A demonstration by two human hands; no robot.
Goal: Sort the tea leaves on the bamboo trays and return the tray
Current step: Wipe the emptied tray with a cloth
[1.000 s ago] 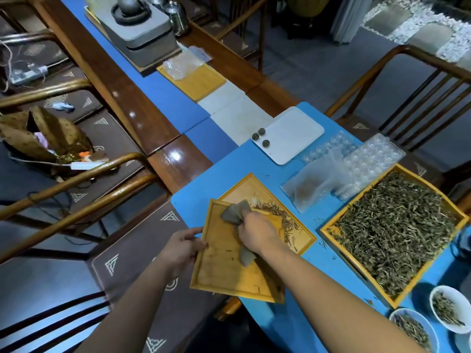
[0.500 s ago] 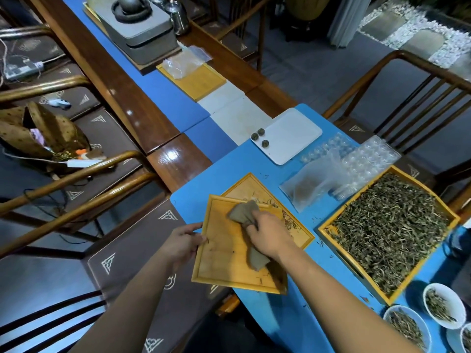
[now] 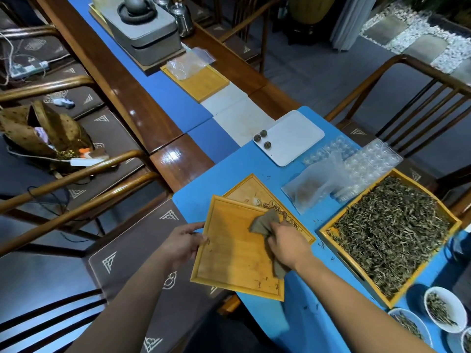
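My left hand [image 3: 184, 240] grips the left edge of a nearly bare bamboo tray [image 3: 229, 253], held tilted over the blue mat's near-left corner. My right hand [image 3: 286, 244] is closed on a grey-brown cloth [image 3: 263, 222] pressed on that tray's right side. A few leaf bits lie near the tray's lower edge. Under it rests a second bamboo tray [image 3: 252, 188] with a small heap of swept tea leaves [image 3: 274, 207]. To the right, a large bamboo tray [image 3: 328, 231] is full of tea leaves [image 3: 392, 230].
White bowls [image 3: 444, 308] with leaves stand at the lower right. Clear plastic moulds [image 3: 367, 161], a plastic bag [image 3: 308, 187] and a white board [image 3: 293, 136] with three tea balls lie behind. Wooden chairs flank the long table; a grey tea stove [image 3: 142, 34] sits far back.
My right hand has carried the cloth from the tray's upper middle over to its right side. The held tray has shifted slightly; my left hand keeps its grip.
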